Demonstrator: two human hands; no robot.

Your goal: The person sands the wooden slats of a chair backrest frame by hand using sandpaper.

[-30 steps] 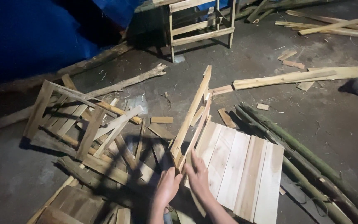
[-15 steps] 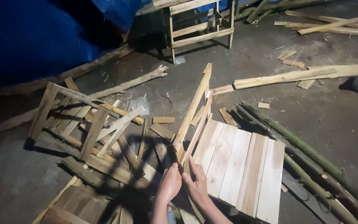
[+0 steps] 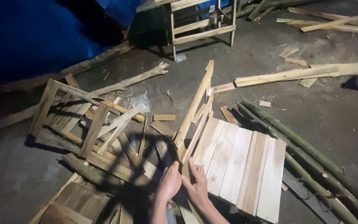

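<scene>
Both of my hands meet at the near corner of a pale wooden slat panel (image 3: 241, 166) lying on the ground. My left hand (image 3: 169, 183) is closed around the near end of a long wooden frame piece (image 3: 195, 108) that rises from that corner and slants away. My right hand (image 3: 197, 185) presses fingers against the same corner, touching the panel's edge and the frame's base. What lies under the palms is hidden.
A broken slatted crate (image 3: 83, 120) and loose boards lie to the left. Green bamboo poles (image 3: 311, 153) run along the right. A wooden stool frame (image 3: 201, 25) stands at the back, long planks (image 3: 286, 75) beyond, a blue tarp (image 3: 34, 33) upper left.
My hands have shifted slightly left and closer together at the panel corner; the view has drifted a little. The frame piece stays raised.
</scene>
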